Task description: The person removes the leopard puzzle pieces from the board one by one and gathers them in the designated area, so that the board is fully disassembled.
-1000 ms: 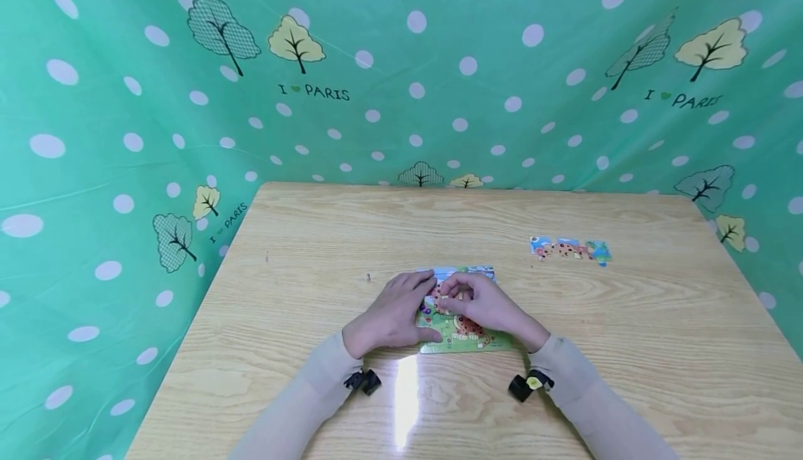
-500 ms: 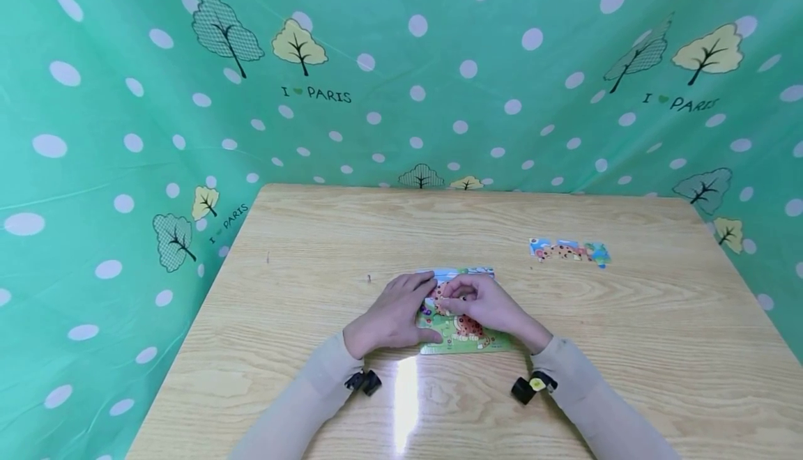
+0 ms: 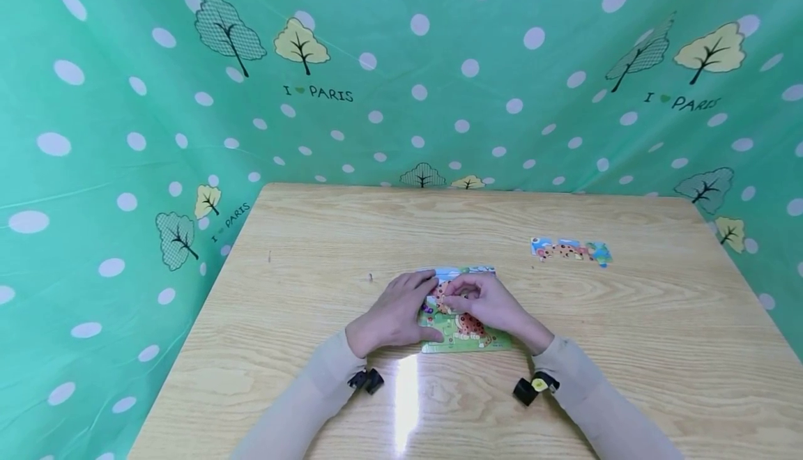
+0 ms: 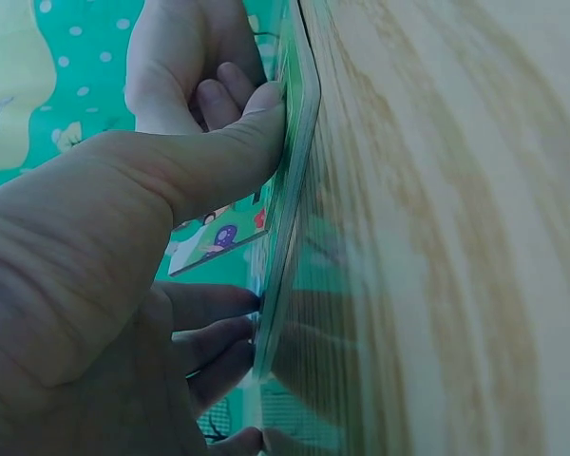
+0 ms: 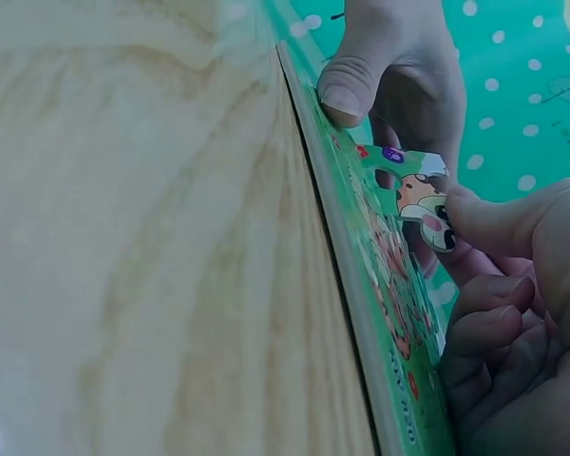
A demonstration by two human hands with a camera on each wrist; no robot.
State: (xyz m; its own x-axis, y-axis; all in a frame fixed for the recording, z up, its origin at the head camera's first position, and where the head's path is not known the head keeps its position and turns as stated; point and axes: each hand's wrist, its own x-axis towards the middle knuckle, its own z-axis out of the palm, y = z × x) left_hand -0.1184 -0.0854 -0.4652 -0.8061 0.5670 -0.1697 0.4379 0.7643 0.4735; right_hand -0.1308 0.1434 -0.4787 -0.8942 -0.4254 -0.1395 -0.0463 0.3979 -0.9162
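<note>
My right hand pinches a jigsaw piece between thumb and fingers. The piece carries part of a spotted animal's face and a purple detail, and it stands tilted over the puzzle board. Its lower contact with the board is hard to make out. On the board's left side rests my left hand, its thumb lying on the near part and its fingers stretched along the far part. A spotted animal on green ground shows on the board; both hands cover much of the picture.
Several loose jigsaw pieces lie in a row at the back right of the wooden table. A green dotted cloth hangs behind and beside the table. Light glares off the tabletop in front of the board.
My right hand has shifted very slightly to the right with the jigsaw piece. The left hand stays in place on the board.
</note>
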